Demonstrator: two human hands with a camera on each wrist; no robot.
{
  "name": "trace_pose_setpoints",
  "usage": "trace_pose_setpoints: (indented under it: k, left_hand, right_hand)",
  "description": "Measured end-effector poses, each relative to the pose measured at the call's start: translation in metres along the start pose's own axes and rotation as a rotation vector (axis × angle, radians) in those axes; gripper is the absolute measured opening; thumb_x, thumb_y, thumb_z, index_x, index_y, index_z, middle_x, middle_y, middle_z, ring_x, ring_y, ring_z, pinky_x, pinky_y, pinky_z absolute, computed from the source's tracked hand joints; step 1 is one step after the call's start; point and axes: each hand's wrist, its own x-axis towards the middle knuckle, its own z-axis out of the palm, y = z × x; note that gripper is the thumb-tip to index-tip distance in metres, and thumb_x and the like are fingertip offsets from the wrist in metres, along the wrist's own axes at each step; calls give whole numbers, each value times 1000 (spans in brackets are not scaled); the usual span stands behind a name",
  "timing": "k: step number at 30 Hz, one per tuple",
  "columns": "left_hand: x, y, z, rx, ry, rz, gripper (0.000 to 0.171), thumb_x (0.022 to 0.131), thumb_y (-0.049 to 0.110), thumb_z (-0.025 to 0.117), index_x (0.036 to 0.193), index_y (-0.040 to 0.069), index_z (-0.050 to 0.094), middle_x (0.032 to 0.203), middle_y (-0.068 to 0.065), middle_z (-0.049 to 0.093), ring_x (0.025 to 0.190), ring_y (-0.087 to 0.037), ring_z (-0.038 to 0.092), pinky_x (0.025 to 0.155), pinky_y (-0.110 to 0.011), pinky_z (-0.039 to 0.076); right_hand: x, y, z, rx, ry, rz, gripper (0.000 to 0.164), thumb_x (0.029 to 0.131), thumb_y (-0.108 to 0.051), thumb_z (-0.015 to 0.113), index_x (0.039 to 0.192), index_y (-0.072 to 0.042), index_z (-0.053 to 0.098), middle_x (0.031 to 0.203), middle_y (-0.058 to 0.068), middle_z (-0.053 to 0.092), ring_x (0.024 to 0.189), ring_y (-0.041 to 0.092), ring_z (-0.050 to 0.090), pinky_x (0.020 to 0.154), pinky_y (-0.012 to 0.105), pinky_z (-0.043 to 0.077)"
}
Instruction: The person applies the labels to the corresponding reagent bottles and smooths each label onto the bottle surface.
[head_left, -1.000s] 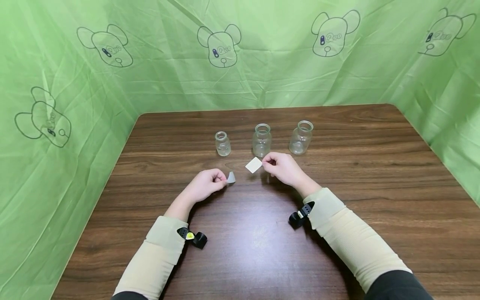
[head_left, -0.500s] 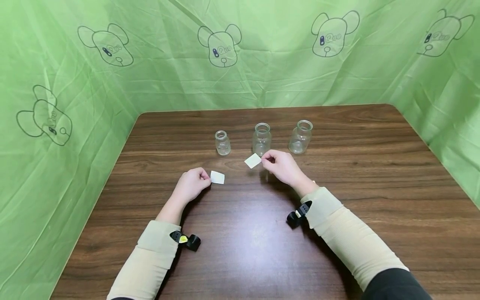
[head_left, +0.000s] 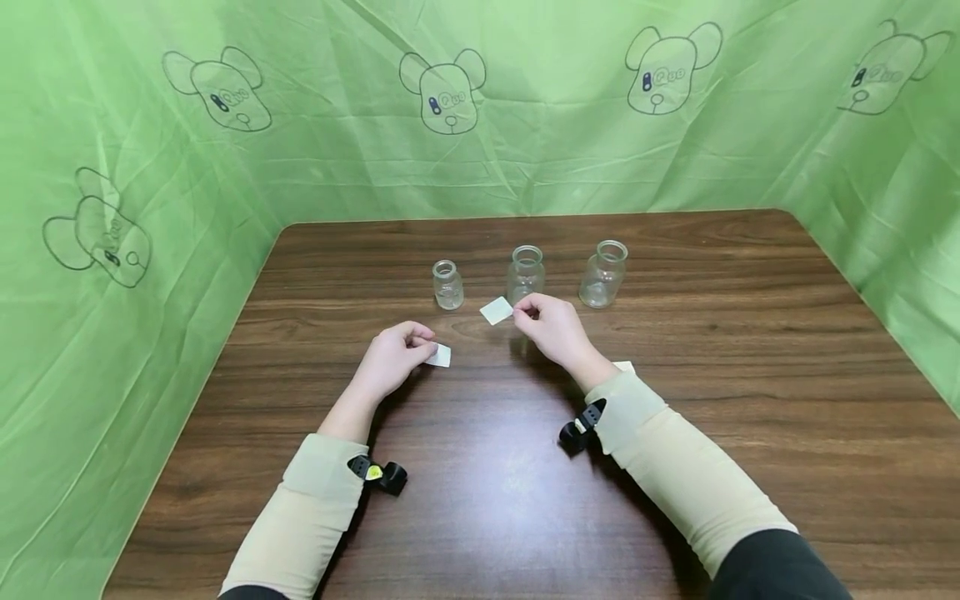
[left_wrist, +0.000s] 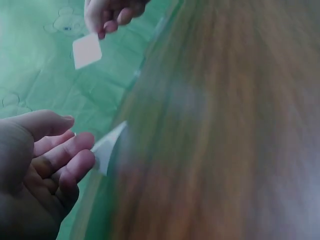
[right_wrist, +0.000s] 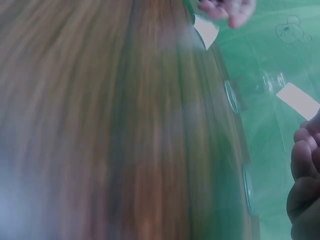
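My right hand [head_left: 551, 329] pinches a corner of a small white paper square [head_left: 497, 311] between thumb and fingertips, in front of the middle glass jar [head_left: 527, 268]. In the right wrist view that paper square [right_wrist: 300, 101] stands out from the fingertips. My left hand [head_left: 393, 360] is over the table at left, its thumb lifted apart from the fingers in the left wrist view. A second white paper piece [head_left: 441, 357], curled and partly hidden by the thumb in the head view, is right at its fingertips. A smaller glass jar [head_left: 448, 287] stands at left, a wide one [head_left: 602, 279] at right.
All three jars stand upright and uncapped in a row towards the back of the brown wooden table [head_left: 712, 333]. Another pale paper piece [head_left: 624, 367] shows from behind my right wrist. Green cloth [head_left: 525, 158] hangs around the table's back and sides.
The left hand has moved left with its paper piece, then back right over it while the piece stays nearly in place. The right hand has shifted slightly left and up with its square.
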Motion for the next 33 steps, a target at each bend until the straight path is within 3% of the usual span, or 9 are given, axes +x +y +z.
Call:
trace_pose_setpoints:
  k: [6, 13, 20, 26, 29, 33]
  left_hand:
    - [10, 19, 8, -40, 14, 82, 21, 87, 19, 65, 102, 6, 66, 91, -2, 69, 81, -14, 62, 72, -31, 47]
    - [20, 38, 17, -93, 3, 101, 21, 87, 25, 65, 102, 10, 70, 95, -2, 70, 84, -15, 63, 75, -33, 49]
    - [26, 39, 22, -122, 44, 83, 28, 89, 28, 64, 107, 8, 67, 100, -5, 69, 92, -17, 63, 82, -34, 48]
    - [28, 36, 26, -252, 87, 53, 23, 90, 22, 63, 102, 2, 67, 92, -13, 70, 85, -25, 65, 75, -37, 51]
    - [29, 31, 25, -306, 115, 39, 19, 91, 17, 61, 98, 1, 66, 88, -14, 69, 82, -28, 66, 71, -35, 53]
    - [30, 24, 22, -288, 160, 26, 16, 90, 15, 59, 94, 2, 66, 83, -12, 69, 77, -29, 65, 65, -28, 50]
  right_hand:
    - [6, -9, 9, -96, 0, -34, 14, 83, -16, 58, 88, -10, 70, 79, 0, 65, 72, 16, 57, 69, 34, 46]
    - [8, -20, 24, -149, 4, -118, 11, 84, -13, 58, 86, -9, 68, 80, 1, 63, 73, 15, 56, 68, 31, 46]
    - [9, -27, 37, -131, 50, -280, 7, 82, -10, 62, 84, -10, 68, 81, 1, 62, 74, 13, 57, 67, 27, 47]
    - [10, -30, 41, -145, 36, -339, 9, 81, -12, 63, 87, -10, 69, 86, 1, 62, 78, 13, 58, 70, 26, 47]
    - [11, -32, 42, -118, 5, -342, 12, 82, -13, 63, 91, -10, 70, 89, 1, 63, 78, 14, 57, 71, 26, 47]
    - [16, -32, 43, -7, -11, -233, 12, 84, -12, 63, 93, -8, 70, 89, 3, 63, 77, 15, 58, 70, 26, 47]
